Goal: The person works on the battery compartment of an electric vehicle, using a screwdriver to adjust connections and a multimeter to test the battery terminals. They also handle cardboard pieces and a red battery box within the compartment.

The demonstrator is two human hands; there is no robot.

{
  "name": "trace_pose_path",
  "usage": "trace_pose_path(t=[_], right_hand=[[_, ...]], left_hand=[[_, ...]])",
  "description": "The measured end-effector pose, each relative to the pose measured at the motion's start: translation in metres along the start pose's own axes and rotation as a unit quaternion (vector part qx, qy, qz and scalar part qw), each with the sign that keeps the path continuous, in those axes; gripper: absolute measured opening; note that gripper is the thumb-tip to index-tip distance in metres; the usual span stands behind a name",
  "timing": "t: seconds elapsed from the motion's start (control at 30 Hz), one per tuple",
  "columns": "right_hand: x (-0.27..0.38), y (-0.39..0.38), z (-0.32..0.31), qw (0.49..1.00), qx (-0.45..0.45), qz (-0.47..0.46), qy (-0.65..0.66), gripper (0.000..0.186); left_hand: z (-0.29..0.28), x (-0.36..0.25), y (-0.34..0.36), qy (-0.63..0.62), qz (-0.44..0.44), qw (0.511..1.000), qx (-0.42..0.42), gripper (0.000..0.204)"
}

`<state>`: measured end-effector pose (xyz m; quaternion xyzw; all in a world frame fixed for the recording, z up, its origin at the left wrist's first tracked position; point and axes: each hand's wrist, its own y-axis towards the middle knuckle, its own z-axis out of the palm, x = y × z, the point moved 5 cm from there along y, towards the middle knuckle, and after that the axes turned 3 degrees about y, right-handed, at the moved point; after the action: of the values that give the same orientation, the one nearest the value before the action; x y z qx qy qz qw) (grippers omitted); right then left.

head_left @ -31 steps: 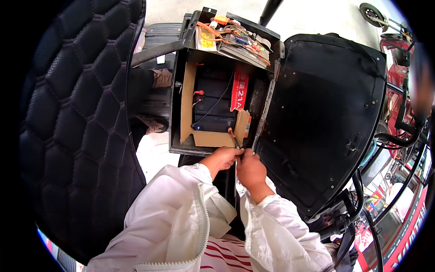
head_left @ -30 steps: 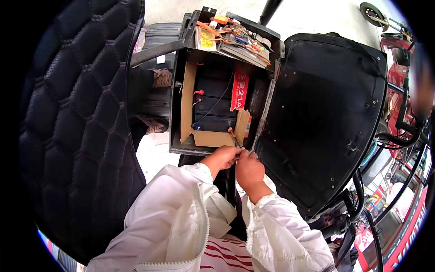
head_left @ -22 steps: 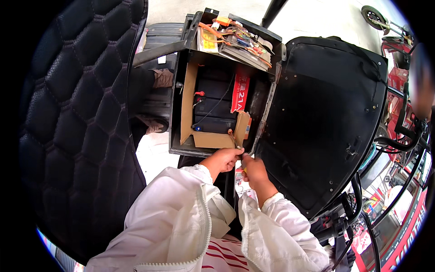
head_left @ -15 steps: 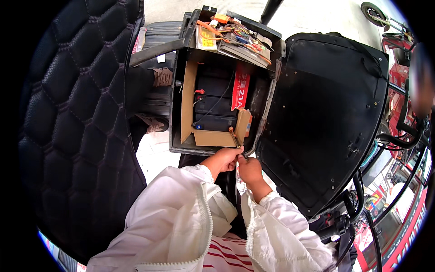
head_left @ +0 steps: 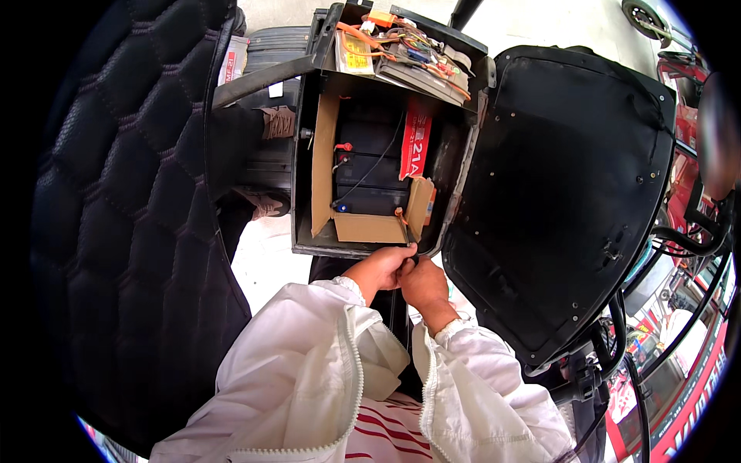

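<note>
We work at the near edge of the open battery box point(head_left: 305, 154), with both hands pressed together just below its lip. Our left hand point(head_left: 378, 270) and right hand point(head_left: 423, 284) pinch a thin dark wire point(head_left: 407, 248) between the fingertips; the wire rises from the hands to the near right corner of the box. What sits at the wire's end is too small to tell.

Inside the box, the black battery point(head_left: 369, 174) stands upright, with cardboard point(head_left: 324, 162) along its left side and near face. A red strap point(head_left: 415, 139) hangs at its right. Loose wiring point(head_left: 401, 50) lies on the far ledge. The raised seat base point(head_left: 556, 201) stands to the right, and a quilted seat point(head_left: 116, 216) fills the left.

Hazards, as we judge them:
- The wire may slip from the pinch, because the grip uses fingertips only.
- A bare end may touch a battery terminal or metal edge and short, because the working space is tight.
- Pulling hard may strain the wire where it passes the cardboard flap point(head_left: 421, 204).
- The raised seat base may drop onto our arms if knocked.
</note>
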<state>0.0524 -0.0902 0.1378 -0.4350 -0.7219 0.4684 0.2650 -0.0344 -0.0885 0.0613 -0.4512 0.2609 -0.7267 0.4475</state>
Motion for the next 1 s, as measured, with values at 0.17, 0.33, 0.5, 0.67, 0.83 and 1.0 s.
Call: trace_pose_path(t=[0.17, 0.33, 0.5, 0.67, 0.83, 1.0], right_hand=[[-0.010, 0.016, -0.003, 0.997, -0.017, -0.005, 0.073, 0.044], [-0.012, 0.019, 0.000, 0.995, -0.014, 0.001, 0.095, 0.048], [0.002, -0.007, -0.014, 0.986, -0.075, -0.047, 0.145, 0.044], [-0.010, 0.006, -0.004, 0.986, -0.057, -0.058, 0.148, 0.045], [-0.008, 0.013, -0.005, 0.984, -0.055, -0.023, 0.168, 0.041], [-0.006, 0.010, -0.007, 0.980, -0.020, 0.014, 0.199, 0.041]], left_hand=[[-0.007, -0.005, 0.027, 0.015, 0.034, 0.999, -0.025, 0.029], [-0.004, 0.000, 0.025, 0.036, 0.077, 0.994, -0.064, 0.027], [0.001, -0.004, 0.000, 0.024, 0.054, 0.998, -0.025, 0.024], [0.001, 0.002, 0.008, -0.013, 0.023, 1.000, -0.016, 0.025], [-0.002, 0.000, 0.018, -0.037, 0.032, 0.997, -0.066, 0.028], [-0.005, 0.001, 0.020, -0.013, 0.020, 0.996, -0.080, 0.028]])
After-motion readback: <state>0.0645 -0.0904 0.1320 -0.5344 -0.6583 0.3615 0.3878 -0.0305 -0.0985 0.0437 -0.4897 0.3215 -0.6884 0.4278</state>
